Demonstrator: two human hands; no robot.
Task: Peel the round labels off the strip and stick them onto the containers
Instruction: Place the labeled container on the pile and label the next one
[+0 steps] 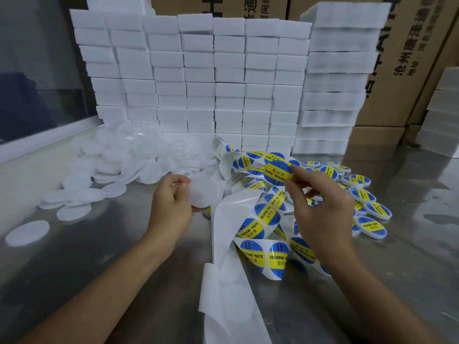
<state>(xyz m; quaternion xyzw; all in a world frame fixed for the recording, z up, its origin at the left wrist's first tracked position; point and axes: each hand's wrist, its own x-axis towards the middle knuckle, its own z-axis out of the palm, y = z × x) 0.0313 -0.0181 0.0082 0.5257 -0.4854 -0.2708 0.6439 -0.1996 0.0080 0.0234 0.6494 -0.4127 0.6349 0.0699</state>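
Observation:
My left hand point(171, 202) grips a round white container point(202, 193) by its edge, held upright above the metal table. My right hand point(320, 194) pinches a round blue and yellow label point(277, 172) by its right edge, lifted clear of the strip, a short way right of the container. The white backing strip point(231, 244) curls across the table between my arms, with several labels still on it near the middle. Its lower part is bare.
A heap of plain white containers point(119, 165) lies at the left. Labelled containers point(365, 202) are piled at the right. White foam blocks point(198, 80) are stacked along the back, with cardboard boxes point(402, 70) behind. The steel table point(87, 244) shows bare metal at front left.

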